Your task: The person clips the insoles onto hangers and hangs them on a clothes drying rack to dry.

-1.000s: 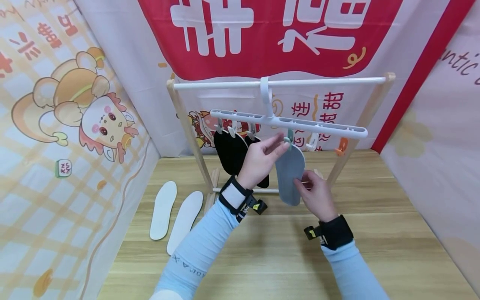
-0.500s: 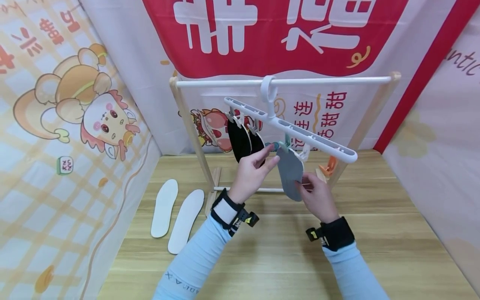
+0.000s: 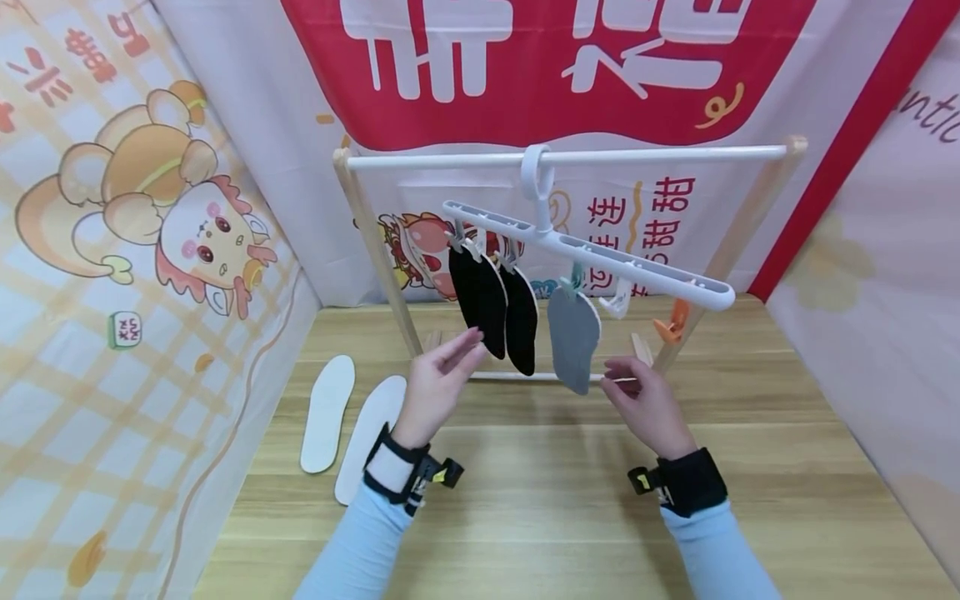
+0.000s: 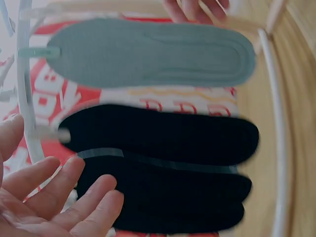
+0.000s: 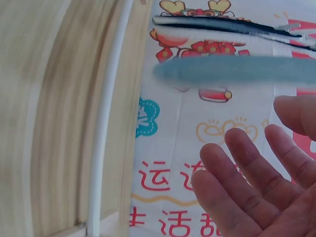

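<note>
A grey insole (image 3: 574,337) hangs by a green clip (image 3: 574,281) from a white clip hanger (image 3: 600,252). Two black insoles, one at the left (image 3: 477,296) and one beside it (image 3: 521,321), hang from clips on the hanger's left half. My left hand (image 3: 438,387) is nearest the left black insole, its fingers loosely extended and holding nothing; the left wrist view shows them spread. My right hand (image 3: 647,404) is apart from the grey insole, just to its right, with relaxed fingers around nothing. Two white insoles, one at far left (image 3: 327,414) and one near my left wrist (image 3: 369,433), lie on the table.
The hanger hooks over the white top rail (image 3: 637,155) of a wooden-legged rack. A white clip (image 3: 617,298) and an orange clip (image 3: 675,321) dangle from its right half. A low white crossbar (image 3: 543,377) runs behind. Printed cloth (image 3: 150,350) walls the sides and back.
Both hands have let go of the grey insole and its clip. My left hand has moved left and down, my right slightly right and down. The hanger has swivelled.
</note>
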A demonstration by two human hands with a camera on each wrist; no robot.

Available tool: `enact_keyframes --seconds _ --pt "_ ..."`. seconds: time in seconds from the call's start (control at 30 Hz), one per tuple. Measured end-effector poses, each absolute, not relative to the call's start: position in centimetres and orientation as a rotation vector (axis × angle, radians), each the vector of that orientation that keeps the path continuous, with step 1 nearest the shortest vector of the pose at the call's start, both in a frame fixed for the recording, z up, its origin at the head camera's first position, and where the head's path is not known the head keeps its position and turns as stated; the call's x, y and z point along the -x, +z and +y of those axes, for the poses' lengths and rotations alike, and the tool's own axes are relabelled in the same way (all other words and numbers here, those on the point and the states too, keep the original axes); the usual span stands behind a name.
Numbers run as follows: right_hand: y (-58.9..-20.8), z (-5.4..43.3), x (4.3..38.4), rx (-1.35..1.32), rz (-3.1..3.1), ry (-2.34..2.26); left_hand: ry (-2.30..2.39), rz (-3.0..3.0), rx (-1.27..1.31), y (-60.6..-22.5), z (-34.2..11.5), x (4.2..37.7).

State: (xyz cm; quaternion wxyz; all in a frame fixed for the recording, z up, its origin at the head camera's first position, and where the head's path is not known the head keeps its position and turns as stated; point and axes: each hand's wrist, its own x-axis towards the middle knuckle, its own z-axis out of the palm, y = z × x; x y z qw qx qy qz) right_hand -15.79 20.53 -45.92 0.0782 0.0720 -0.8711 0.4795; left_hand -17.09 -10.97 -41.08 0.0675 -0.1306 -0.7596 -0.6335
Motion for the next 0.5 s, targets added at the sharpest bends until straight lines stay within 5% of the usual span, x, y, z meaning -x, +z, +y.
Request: enact_keyframes --seconds 0.5 --pt "-47.4 23.8 11.0 -0.069 -2.674 1.258 -1.795 -2.353 -0.069 -46.7 -21.1 12.6"
